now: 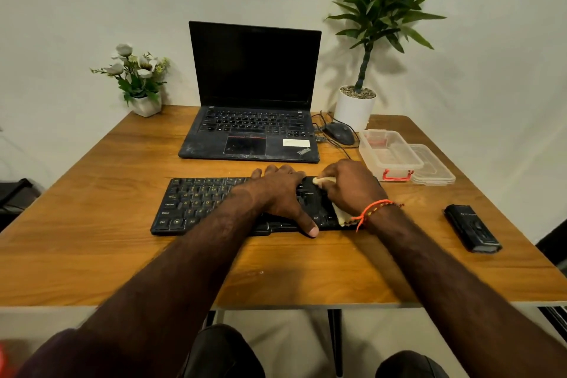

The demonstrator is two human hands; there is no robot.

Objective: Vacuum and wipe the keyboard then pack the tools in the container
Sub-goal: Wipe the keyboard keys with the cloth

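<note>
Fingers (329, 184) of the right hand (352, 190) are curled down tight on a pale cloth (342, 213), pressing it onto the right end of the black keyboard (196, 204); a corner of cloth shows past the fingertips and another flap under the wrist, beside an orange thread bracelet (372, 209). Just left of them, the left hand (277, 193) lies flat on the keys with fingers (273, 170) spread wide over the far edge and the thumb hooked over the near edge, holding the board down.

Key legends that can be read are Ctrl, Alt and Caps Lock at the left end, and Ctrl near the thumb. The keyboard's long axis runs left to right across the desk (92, 224), its key rows facing the person.

Beyond the fingers stands an open laptop (254, 95), screen dark, with a ThinkPad mark on its palm rest beside a white sticker. Right of the fingers sits a clear container (389, 153) with a red clasp, its lid (435, 169) lying beside it. Nearer and further right lies a small black handheld vacuum (472, 228), pointing roughly away from the person; its writing is too small to read. A mouse (339, 132) lies behind the container.
</note>
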